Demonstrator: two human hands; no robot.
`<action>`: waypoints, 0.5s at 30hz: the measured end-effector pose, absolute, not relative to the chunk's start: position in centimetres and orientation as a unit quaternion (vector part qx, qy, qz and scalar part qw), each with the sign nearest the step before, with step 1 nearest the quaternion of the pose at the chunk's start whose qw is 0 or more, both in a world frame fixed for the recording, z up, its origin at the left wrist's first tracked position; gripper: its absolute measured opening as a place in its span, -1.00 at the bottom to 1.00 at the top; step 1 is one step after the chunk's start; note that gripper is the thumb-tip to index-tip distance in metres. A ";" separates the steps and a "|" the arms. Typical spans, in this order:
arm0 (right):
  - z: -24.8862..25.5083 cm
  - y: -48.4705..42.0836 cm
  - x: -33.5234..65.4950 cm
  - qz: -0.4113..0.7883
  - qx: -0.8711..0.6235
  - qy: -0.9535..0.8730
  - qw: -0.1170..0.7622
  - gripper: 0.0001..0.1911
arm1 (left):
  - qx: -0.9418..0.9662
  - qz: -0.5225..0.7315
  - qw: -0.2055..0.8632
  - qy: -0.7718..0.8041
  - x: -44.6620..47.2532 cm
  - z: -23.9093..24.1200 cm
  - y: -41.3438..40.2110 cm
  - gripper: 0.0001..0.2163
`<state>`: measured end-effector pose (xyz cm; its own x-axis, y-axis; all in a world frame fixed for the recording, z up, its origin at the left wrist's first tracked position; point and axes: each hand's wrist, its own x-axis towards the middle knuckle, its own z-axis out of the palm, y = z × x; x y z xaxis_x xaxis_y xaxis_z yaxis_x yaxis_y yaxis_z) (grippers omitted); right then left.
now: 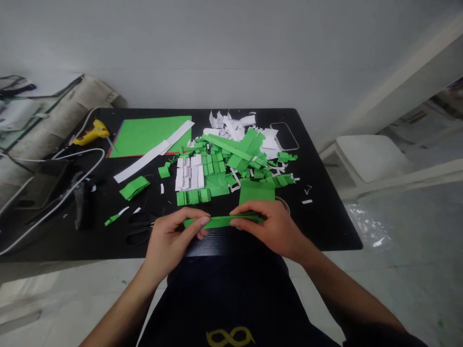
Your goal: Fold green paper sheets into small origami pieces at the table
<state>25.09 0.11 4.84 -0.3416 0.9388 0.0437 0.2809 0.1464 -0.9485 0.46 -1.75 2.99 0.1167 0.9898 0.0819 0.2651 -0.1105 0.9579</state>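
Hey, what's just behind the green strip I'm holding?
Behind the green strip are black tabletop and a green paper piece, its near end partly covered by your right hand. Whatever lies beneath that hand can't be seen.

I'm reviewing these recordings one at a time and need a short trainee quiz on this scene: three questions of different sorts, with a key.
1. Fill in the missing word: the glue gun is mostly ____ in colour.
2. Multiple choice: which of these is nearest the left hand?
A. the stool
B. the scissors
C. the glue gun
3. True or false: the left hand and the right hand both hold the green strip.

Key
1. Yellow.
2. B; their dark handles show just beside that hand.
3. True; each hand pinches it between thumb and fingers.
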 end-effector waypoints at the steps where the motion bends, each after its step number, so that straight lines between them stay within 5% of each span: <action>1: 4.8 0.1 25.2 0.489 -0.461 -0.642 0.368 -0.88 | 0.607 0.432 0.421 0.517 0.4 2.9 -1.9 -0.96; 8: 4.3 -0.3 25.4 0.562 -0.468 -0.525 0.435 -0.82 | 0.695 0.394 0.327 0.506 -0.4 3.5 -1.8 -0.94; 15: 3.8 -0.3 24.5 0.453 -0.479 -0.647 0.384 -0.88 | 0.824 0.301 0.195 0.438 0.9 4.1 -1.3 -0.84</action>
